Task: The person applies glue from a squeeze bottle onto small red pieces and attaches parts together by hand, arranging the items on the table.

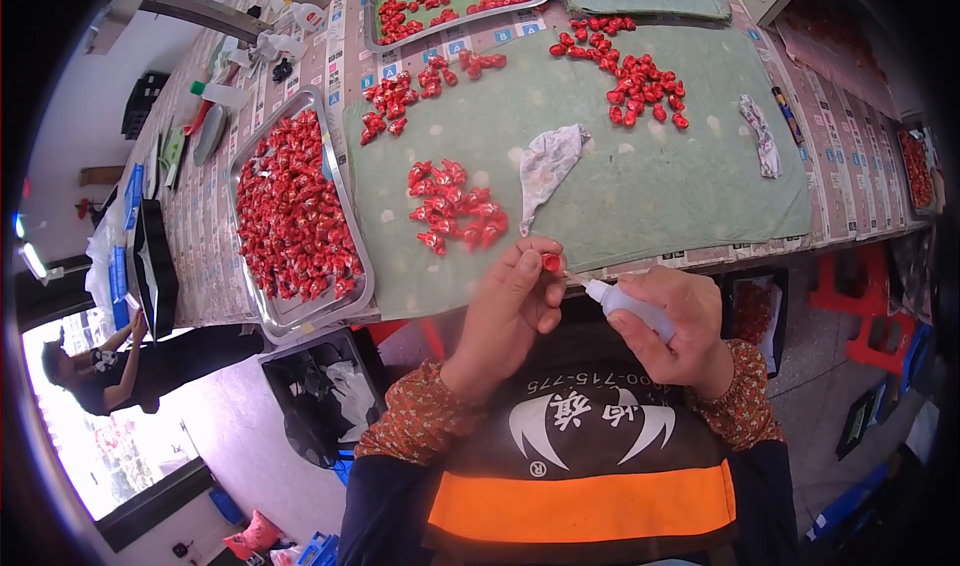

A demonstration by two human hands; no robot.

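Note:
My left hand pinches a small red piece between thumb and fingers at the table's near edge. In my right hand is a small whitish squeeze bottle, its thin tip pointing left at the red piece, close to it. Just beyond my left hand a stained white cloth lies on the green mat. Left of that cloth sits a loose group of red pieces. Further groups of red pieces lie toward the back of the mat.
A metal tray heaped with red pieces stands at the left, another tray at the back. A second cloth lies at the right. Below the table are a black bin and red stools. Another person is at far left.

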